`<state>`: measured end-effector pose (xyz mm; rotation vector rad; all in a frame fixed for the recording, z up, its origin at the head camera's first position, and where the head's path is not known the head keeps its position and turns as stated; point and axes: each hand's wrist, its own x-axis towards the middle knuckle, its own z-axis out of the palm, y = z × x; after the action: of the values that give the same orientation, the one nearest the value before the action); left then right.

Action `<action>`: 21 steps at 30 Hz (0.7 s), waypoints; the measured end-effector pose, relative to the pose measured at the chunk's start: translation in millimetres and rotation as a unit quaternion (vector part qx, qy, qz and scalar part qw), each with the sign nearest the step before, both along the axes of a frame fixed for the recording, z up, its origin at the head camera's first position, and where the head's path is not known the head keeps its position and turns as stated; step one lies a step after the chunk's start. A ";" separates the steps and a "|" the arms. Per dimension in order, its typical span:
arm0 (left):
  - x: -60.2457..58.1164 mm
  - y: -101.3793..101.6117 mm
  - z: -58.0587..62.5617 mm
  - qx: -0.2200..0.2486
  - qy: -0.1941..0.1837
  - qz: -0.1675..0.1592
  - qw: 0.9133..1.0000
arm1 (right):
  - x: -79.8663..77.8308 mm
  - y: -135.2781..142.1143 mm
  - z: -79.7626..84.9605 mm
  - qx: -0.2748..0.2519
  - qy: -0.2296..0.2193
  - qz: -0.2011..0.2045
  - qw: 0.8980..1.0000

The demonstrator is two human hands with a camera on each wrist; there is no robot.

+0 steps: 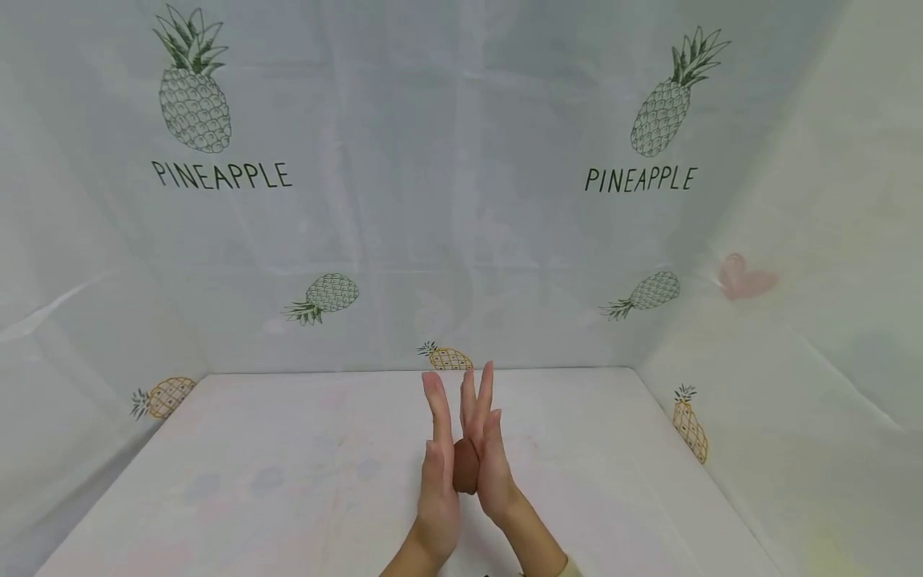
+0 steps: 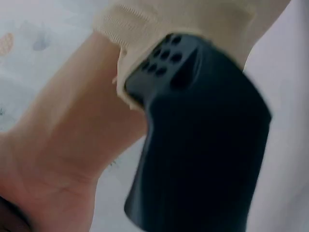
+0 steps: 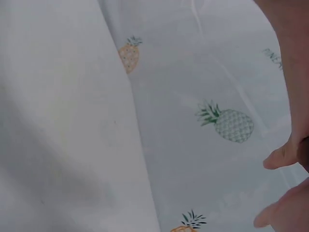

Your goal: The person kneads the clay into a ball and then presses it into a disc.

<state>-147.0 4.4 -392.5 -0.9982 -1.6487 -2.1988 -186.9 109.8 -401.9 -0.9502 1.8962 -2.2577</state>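
Between the two upright palms sits a rounded brown lump (image 1: 465, 466), smooth like clay or dough. My left hand (image 1: 438, 473) presses it from the left with fingers straight and pointing up. From the other side my right hand (image 1: 493, 469) lies flat against it, its fingers extended and slightly spread. In the right wrist view, the lump (image 3: 303, 153) shows at the right edge beside two thumbs. A dark edge of the lump (image 2: 12, 217) appears at the lower left of the left wrist view, by the heel of a hand (image 2: 58, 193).
Below the hands is a white table (image 1: 288, 449) with faint coloured stains. A pale curtain (image 1: 461, 200) printed with pineapples rises behind it and along both sides. In the left wrist view, a black device (image 2: 203, 140) is strapped over a beige sleeve (image 2: 145, 29).
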 end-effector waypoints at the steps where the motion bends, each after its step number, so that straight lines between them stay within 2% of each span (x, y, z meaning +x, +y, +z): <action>1: -1.9 -1.2 -0.7 -0.001 -0.003 0.008 1.000 | 0.0 -1.2 -0.9 0.004 0.002 0.005 1.000; 4: -7.4 -5.5 -3.0 -0.007 -0.018 0.032 0.999 | 0.6 -4.9 -3.7 0.001 0.007 0.031 0.999; 10: -19.1 -18.0 -4.5 -0.002 -0.050 0.080 0.996 | 7.8 -13.2 -4.4 0.006 -0.010 0.068 0.998; 15: -29.5 -27.5 -5.9 -0.004 -0.056 0.103 0.993 | 16.2 -17.5 -0.9 0.002 -0.026 0.075 0.997; 21: -41.6 -36.2 -10.2 -0.032 -0.074 0.156 0.985 | 24.0 -19.5 5.7 0.005 -0.015 0.074 0.997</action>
<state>-188.5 -31.8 -402.7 -0.5538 -1.8080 -2.0622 -162.9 90.3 -396.2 -1.0126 1.7609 -2.1636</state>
